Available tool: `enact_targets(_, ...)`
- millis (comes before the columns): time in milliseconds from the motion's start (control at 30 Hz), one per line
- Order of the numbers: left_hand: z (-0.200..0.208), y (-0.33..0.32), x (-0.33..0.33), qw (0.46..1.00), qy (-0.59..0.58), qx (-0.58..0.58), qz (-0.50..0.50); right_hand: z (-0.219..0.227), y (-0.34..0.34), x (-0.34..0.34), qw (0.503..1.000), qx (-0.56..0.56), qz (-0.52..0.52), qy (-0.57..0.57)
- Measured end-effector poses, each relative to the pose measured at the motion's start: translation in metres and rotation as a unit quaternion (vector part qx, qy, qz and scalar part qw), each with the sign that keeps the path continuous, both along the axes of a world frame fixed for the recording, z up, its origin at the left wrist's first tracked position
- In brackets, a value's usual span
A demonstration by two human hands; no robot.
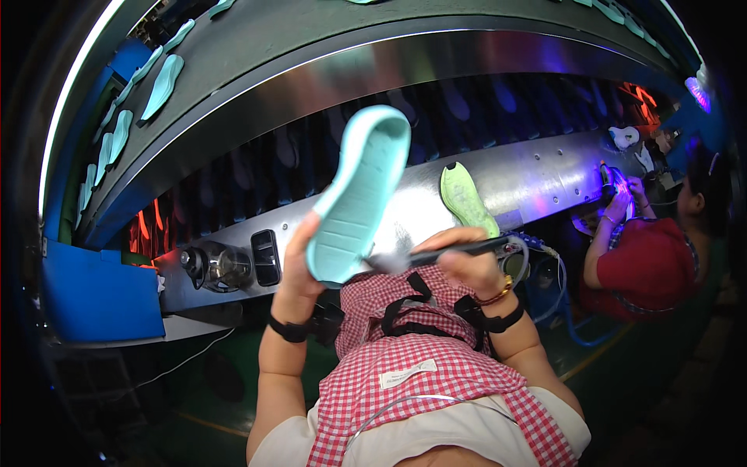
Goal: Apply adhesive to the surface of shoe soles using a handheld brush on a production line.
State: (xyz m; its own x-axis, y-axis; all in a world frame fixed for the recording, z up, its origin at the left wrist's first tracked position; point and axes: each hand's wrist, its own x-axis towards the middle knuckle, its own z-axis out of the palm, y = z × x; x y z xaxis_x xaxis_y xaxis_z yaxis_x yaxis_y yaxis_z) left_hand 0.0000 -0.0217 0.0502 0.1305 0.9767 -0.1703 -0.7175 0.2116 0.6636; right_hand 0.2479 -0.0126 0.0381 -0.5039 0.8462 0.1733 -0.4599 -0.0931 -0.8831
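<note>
My left hand (pixel 299 261) is closed round the heel end of a pale teal shoe sole (pixel 364 183), tilted up with its hollow inner side in view. In my right hand (pixel 471 261) is a brush (pixel 475 247) with a black handle and pale bristles. The bristles are blurred and lie at the sole's lower edge; whether they touch it I cannot tell. A clear hose (pixel 525 247) runs from the handle's far end. Just beyond my right hand, a lime-green sole (pixel 464 194) lies on the metal bench (pixel 537 167).
To the left on the bench stand a clear jug (pixel 222 266) with a black top and a black divided tray (pixel 265 257). A conveyor belt (pixel 257 47) with several teal soles (pixel 163 86) curves above the bench. A co-worker in red (pixel 646 261) works at the right under violet light.
</note>
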Motion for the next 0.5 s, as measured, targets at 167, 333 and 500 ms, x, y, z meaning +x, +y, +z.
enact_targets(167, 0.107, 0.055, -0.024, 0.964, 0.024, 0.252, -0.083, -0.008, 0.012, 0.036, 0.985, -0.036, -0.104, 0.132)
enact_targets(333, 0.157, 0.158, -0.075, 0.946, -0.216, 0.142, 0.197, -0.003, 0.010, 0.039, 0.983, -0.094, -0.056, 0.149)
enact_targets(500, 0.209, 0.181, 0.031, 0.987, 0.045, 0.084, 0.129, 0.005, 0.006, 0.079, 0.974, -0.149, -0.115, 0.127)
